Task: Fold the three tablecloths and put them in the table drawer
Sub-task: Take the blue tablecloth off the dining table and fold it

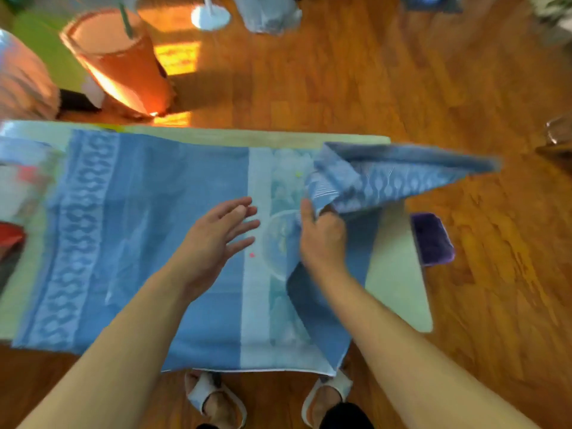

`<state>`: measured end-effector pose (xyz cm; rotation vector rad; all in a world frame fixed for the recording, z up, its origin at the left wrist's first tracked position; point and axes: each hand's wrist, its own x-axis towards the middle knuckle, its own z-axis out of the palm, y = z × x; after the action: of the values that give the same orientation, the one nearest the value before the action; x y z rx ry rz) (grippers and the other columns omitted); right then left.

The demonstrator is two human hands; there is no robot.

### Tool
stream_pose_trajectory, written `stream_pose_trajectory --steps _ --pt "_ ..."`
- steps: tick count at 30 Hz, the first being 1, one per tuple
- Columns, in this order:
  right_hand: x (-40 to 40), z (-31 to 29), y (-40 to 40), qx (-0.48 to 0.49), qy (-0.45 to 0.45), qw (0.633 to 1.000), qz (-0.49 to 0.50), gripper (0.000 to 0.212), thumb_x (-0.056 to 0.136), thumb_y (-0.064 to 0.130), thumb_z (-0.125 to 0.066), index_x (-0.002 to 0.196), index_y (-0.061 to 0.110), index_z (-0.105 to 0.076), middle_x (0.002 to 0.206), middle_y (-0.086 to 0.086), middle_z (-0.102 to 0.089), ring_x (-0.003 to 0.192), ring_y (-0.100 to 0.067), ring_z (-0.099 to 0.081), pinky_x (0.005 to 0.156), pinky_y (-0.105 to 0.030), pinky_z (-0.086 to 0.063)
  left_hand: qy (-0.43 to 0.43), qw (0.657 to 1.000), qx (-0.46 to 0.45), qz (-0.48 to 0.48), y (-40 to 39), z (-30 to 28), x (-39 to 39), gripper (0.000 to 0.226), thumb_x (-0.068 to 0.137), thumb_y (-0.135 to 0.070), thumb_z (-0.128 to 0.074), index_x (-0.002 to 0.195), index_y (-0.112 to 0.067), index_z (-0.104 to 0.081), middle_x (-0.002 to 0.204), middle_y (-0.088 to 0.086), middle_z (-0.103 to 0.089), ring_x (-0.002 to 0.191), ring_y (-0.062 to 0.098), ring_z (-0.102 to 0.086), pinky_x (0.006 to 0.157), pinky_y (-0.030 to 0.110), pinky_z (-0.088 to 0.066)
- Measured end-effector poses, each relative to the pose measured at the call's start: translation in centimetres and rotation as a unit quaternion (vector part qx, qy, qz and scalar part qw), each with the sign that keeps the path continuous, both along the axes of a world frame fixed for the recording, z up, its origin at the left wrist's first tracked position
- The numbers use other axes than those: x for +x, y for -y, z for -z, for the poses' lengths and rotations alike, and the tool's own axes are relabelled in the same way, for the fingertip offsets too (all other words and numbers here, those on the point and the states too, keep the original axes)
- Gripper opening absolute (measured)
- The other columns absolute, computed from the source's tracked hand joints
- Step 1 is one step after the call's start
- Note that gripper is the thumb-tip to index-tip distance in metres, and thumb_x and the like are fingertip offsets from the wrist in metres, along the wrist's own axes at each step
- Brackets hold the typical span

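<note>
Cloth half lifted over the table

Cloth [148,243], blue with a pale patterned band down its left side, lies spread across the pale green table [399,292] and fills the middle of the frame. Its near edge hangs over the table's front, just above our two slippered feet [213,397] at the bottom centre. A lighter strip runs from top to bottom right of centre, with a faint round print beside it.

Our right hand [322,239] sits right of centre, fingers and thumb clamped on a bunch of the cloth's right end. From that grip the fabric rises off the table and stretches out to a blurred point toward the right edge of the frame, with the patterned border showing on its underside. Below the hand a fold of the same cloth slopes down to the table's front edge.

Our left hand [216,239] hovers at centre just left of the lighter strip, palm turned right, fingers spread apart and holding nothing. Whether it touches the cloth we cannot tell.

At the table's right edge a purple pad [431,239] lies on the wooden floor [340,82]. An orange lampshade [117,60] stands at upper left, and a white round base [210,15] at top centre.
</note>
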<state>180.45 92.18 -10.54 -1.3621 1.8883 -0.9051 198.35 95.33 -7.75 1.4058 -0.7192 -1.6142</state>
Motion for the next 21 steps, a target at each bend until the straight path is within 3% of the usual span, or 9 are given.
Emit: stream_pose_trajectory --steps 3,5,8,10,13,16,18,19,21 --pt "11.3 3.7 -2.0 -0.040 -0.012 0.981 -0.189 0.037 0.097 0.022 -0.056 0.132 0.012 -0.064 0.132 0.000 -0.064 0.118 -0.015 -0.055 0.101 -0.031 -0.041 0.040 0.997 -0.003 -0.063 -1.9 1.9 9.1 0.063 0.072 -0.053 -0.074 0.131 -0.041 -0.056 0.137 -0.003 -0.060 0.123 0.012 -0.062 0.103 0.039 -0.050" --pt "17.4 8.1 -3.7 -0.011 -0.051 0.947 -0.317 0.049 0.094 0.015 -0.058 0.142 0.021 -0.057 0.151 0.002 -0.049 0.134 -0.019 -0.049 0.112 -0.033 -0.039 0.053 0.993 0.028 -0.106 -4.5 4.1 15.3 0.084 0.059 -0.060 -0.080 0.135 -0.046 -0.050 0.140 -0.005 -0.057 0.126 0.011 -0.059 0.107 0.039 -0.046" --pt "23.8 13.7 -6.7 0.090 -0.082 0.885 -0.450 0.051 0.100 0.020 -0.056 0.149 0.031 -0.047 0.160 0.009 -0.036 0.143 -0.020 -0.040 0.118 -0.035 -0.034 0.013 0.981 0.089 -0.174 -8.2 8.8 22.8 0.108 0.047 -0.069 -0.088 0.143 -0.045 -0.044 0.128 -0.013 -0.068 0.124 0.014 -0.062 0.105 0.040 -0.047" --pt "26.2 16.1 -8.7 0.175 -0.095 0.823 -0.532 0.053 0.104 0.029 -0.050 0.155 0.033 -0.035 0.165 0.009 -0.026 0.148 -0.018 -0.031 0.121 -0.034 -0.027 -0.008 0.966 0.143 -0.214 -10.0 12.3 25.9 0.098 0.063 -0.063 -0.086 0.146 -0.041 -0.039 0.121 -0.013 -0.072 0.119 0.018 -0.066 0.096 0.039 -0.050" --pt "27.5 17.5 -10.7 0.273 -0.123 0.734 -0.609 0.069 0.102 0.047 -0.049 0.160 0.031 -0.015 0.167 0.007 -0.015 0.153 -0.015 -0.019 0.125 -0.034 -0.017 0.020 0.929 0.263 -0.259 -12.0 17.4 28.1 0.072 0.093 -0.037 -0.071 0.153 -0.028 -0.032 0.127 0.003 -0.066 0.110 0.025 -0.065 0.081 0.037 -0.050" --pt "26.7 16.9 -9.4 0.286 -0.149 0.733 -0.598 0.078 0.098 0.050 -0.055 0.161 0.031 -0.012 0.168 0.008 -0.013 0.153 -0.011 -0.015 0.122 -0.027 -0.010 0.039 0.905 0.341 -0.249 -13.4 21.2 28.2 0.065 0.097 -0.023 -0.067 0.153 -0.018 -0.033 0.099 0.006 -0.062 0.082 0.022 -0.060 0.070 0.033 -0.045" --pt "25.7 16.7 -6.7 0.281 -0.165 0.749 -0.577 0.077 0.099 0.048 -0.054 0.161 0.028 -0.012 0.168 0.006 -0.013 0.153 -0.011 -0.014 0.122 -0.026 -0.008 0.088 0.905 0.364 -0.203 -13.8 23.3 28.0 0.068 0.095 -0.023 -0.070 0.153 -0.010 -0.036 0.121 0.015 -0.064 0.104 0.031 -0.064 0.091 0.041 -0.053" --pt "25.1 16.9 -5.0 0.280 -0.180 0.754 -0.567 0.077 0.100 0.048 -0.054 0.161 0.026 -0.012 0.168 0.004 -0.012 0.153 -0.011 -0.013 0.124 -0.028 -0.008 0.140 0.901 0.375 -0.165 -13.9 24.1 28.0 0.070 0.093 -0.028 -0.072 0.151 -0.007 -0.039 0.137 0.018 -0.058 0.122 0.034 -0.059 0.104 0.043 -0.048" --pt "23.8 17.7 -1.6 0.277 -0.228 0.749 -0.557 0.078 0.101 0.045 -0.053 0.161 0.022 -0.010 0.169 -0.003 -0.009 0.155 -0.015 -0.011 0.126 -0.033 -0.009 0.233 0.884 0.387 -0.120 -14.0 24.8 27.8 0.073 0.090 -0.037 -0.073 0.148 -0.006 -0.043 0.147 0.020 -0.049 0.134 0.035 -0.050 0.112 0.039 -0.040"
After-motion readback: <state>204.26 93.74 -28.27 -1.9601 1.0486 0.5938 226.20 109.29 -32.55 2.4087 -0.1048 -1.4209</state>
